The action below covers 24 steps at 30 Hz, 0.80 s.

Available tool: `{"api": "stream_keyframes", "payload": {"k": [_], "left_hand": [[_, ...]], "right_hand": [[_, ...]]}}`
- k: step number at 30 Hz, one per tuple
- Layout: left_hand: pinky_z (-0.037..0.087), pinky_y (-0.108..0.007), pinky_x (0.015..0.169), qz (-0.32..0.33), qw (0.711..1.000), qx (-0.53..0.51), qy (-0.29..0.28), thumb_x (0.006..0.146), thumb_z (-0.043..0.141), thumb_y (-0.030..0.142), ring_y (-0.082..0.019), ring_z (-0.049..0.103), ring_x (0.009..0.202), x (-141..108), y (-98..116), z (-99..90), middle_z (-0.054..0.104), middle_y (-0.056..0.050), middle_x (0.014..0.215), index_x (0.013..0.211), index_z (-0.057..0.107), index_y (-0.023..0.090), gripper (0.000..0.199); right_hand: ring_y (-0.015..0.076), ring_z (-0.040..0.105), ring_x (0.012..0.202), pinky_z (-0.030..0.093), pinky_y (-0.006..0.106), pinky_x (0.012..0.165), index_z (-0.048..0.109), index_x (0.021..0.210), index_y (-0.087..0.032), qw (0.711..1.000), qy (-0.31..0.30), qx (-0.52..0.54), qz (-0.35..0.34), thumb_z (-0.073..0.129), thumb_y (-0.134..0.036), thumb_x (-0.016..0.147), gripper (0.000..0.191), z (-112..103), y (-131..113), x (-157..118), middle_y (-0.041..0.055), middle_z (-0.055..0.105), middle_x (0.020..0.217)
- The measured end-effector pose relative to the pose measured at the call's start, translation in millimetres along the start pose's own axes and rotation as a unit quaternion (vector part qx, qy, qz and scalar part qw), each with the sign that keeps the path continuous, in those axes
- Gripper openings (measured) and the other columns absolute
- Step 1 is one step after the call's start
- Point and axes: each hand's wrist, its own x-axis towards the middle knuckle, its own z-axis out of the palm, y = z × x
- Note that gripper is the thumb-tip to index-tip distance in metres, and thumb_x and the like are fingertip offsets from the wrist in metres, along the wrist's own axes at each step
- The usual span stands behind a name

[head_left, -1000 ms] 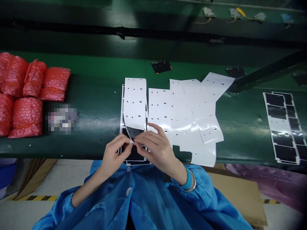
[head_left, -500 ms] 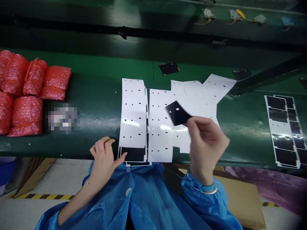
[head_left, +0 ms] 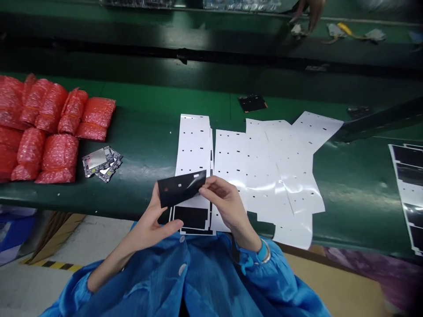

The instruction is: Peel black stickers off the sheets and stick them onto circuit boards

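The black film [head_left: 181,190] has swung back from the right of the sheet stack [head_left: 194,149] to just above its near end. The right hand [head_left: 228,204] pinches one end; the left hand [head_left: 147,229] has come up behind the other, thumb spread wide, not clasping — so the film now spans both hands.
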Motion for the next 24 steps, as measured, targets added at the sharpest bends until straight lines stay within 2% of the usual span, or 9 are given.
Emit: {"api": "stream_keyframes", "payload": {"k": [3, 7, 9, 11, 13, 16, 19, 21, 24], "left_hand": [[0.046, -0.052, 0.106, 0.015, 0.989, 0.149, -0.014, 0.094, 0.059, 0.051, -0.034, 0.051, 0.126, 9.0, -3.0, -17.7, 0.056, -0.015, 0.133, 0.133, 0.064, 0.028, 0.046], [0.036, -0.061, 0.109, -0.086, 0.904, 0.393, 0.147, 0.093, 0.062, 0.046, -0.041, 0.048, 0.131, 14.7, -42.4, -84.0, 0.051, -0.020, 0.144, 0.142, 0.055, 0.023, 0.054], [0.036, -0.063, 0.108, -0.142, 0.876, 0.420, 0.190, 0.095, 0.057, 0.053, -0.045, 0.043, 0.138, 8.9, -67.8, -120.5, 0.045, -0.023, 0.152, 0.144, 0.050, 0.017, 0.061], [0.038, -0.062, 0.108, -0.154, 0.880, 0.411, 0.182, 0.097, 0.049, 0.058, -0.044, 0.048, 0.136, 1.2, -85.8, -143.5, 0.051, -0.024, 0.148, 0.140, 0.053, 0.014, 0.062], [0.043, -0.055, 0.105, -0.132, 0.895, 0.395, 0.159, 0.097, 0.047, 0.060, -0.039, 0.058, 0.125, -3.7, -93.2, -147.6, 0.062, -0.020, 0.137, 0.133, 0.058, 0.016, 0.058], [0.046, -0.046, 0.098, -0.081, 0.910, 0.382, 0.140, 0.096, 0.048, 0.057, -0.032, 0.065, 0.108, 1.5, -91.0, -130.4, 0.072, -0.013, 0.119, 0.122, 0.066, 0.022, 0.047], [0.045, -0.044, 0.095, -0.054, 0.915, 0.365, 0.164, 0.100, 0.041, 0.050, -0.029, 0.065, 0.094, 22.6, -90.0, -115.3, 0.073, -0.010, 0.100, 0.108, 0.069, 0.025, 0.038], [0.044, -0.044, 0.095, -0.063, 0.910, 0.359, 0.197, 0.100, 0.041, 0.048, -0.029, 0.064, 0.095, 38.6, -94.0, -115.0, 0.071, -0.011, 0.102, 0.111, 0.066, 0.022, 0.037], [0.043, -0.045, 0.102, -0.093, 0.894, 0.374, 0.227, 0.093, 0.056, 0.052, -0.033, 0.058, 0.113, 49.7, -100.6, -121.0, 0.061, -0.017, 0.124, 0.129, 0.057, 0.016, 0.050]], "right_hand": [[0.0147, 0.068, 0.063, 0.058, 0.027, 0.059, 0.067, 0.078, -0.021, 0.993, 0.037, -0.101, -0.037, 0.072, -0.028, 0.089, 0.014, 6.2, -5.8, -1.6, -0.0006, 0.070, 0.069], [0.0169, 0.068, 0.069, 0.057, 0.030, 0.063, 0.067, 0.086, -0.023, 0.933, 0.094, -0.288, -0.193, 0.069, -0.015, 0.090, 0.009, -2.4, -15.4, -4.1, 0.0014, 0.071, 0.075], [0.0179, 0.068, 0.070, 0.057, 0.031, 0.063, 0.066, 0.089, -0.024, 0.904, 0.107, -0.337, -0.238, 0.069, -0.014, 0.090, 0.010, -13.4, -17.0, -4.7, 0.0016, 0.071, 0.077], [0.0185, 0.068, 0.069, 0.057, 0.032, 0.063, 0.066, 0.090, -0.025, 0.894, 0.120, -0.363, -0.232, 0.069, -0.015, 0.091, 0.010, -24.7, -17.4, -6.1, 0.0011, 0.071, 0.078], [0.0191, 0.067, 0.069, 0.056, 0.034, 0.063, 0.065, 0.090, -0.025, 0.896, 0.140, -0.368, -0.204, 0.070, -0.018, 0.090, 0.009, -33.2, -17.6, -8.1, 0.0009, 0.071, 0.078], [0.0193, 0.066, 0.069, 0.056, 0.036, 0.064, 0.065, 0.091, -0.025, 0.906, 0.154, -0.351, -0.177, 0.071, -0.020, 0.089, 0.008, -37.2, -17.9, -9.8, 0.0012, 0.070, 0.080], [0.0186, 0.066, 0.071, 0.056, 0.035, 0.064, 0.066, 0.092, -0.024, 0.911, 0.141, -0.342, -0.180, 0.070, -0.019, 0.090, 0.007, -34.3, -18.5, -8.3, 0.0015, 0.069, 0.081], [0.0178, 0.066, 0.072, 0.056, 0.034, 0.064, 0.065, 0.093, -0.024, 0.910, 0.134, -0.344, -0.187, 0.070, -0.018, 0.090, 0.009, -32.8, -19.3, -7.3, 0.0014, 0.069, 0.082], [0.0165, 0.065, 0.070, 0.057, 0.033, 0.064, 0.066, 0.094, -0.023, 0.909, 0.134, -0.347, -0.190, 0.071, -0.017, 0.089, 0.009, -35.2, -20.1, -8.7, 0.0012, 0.070, 0.083]]}}
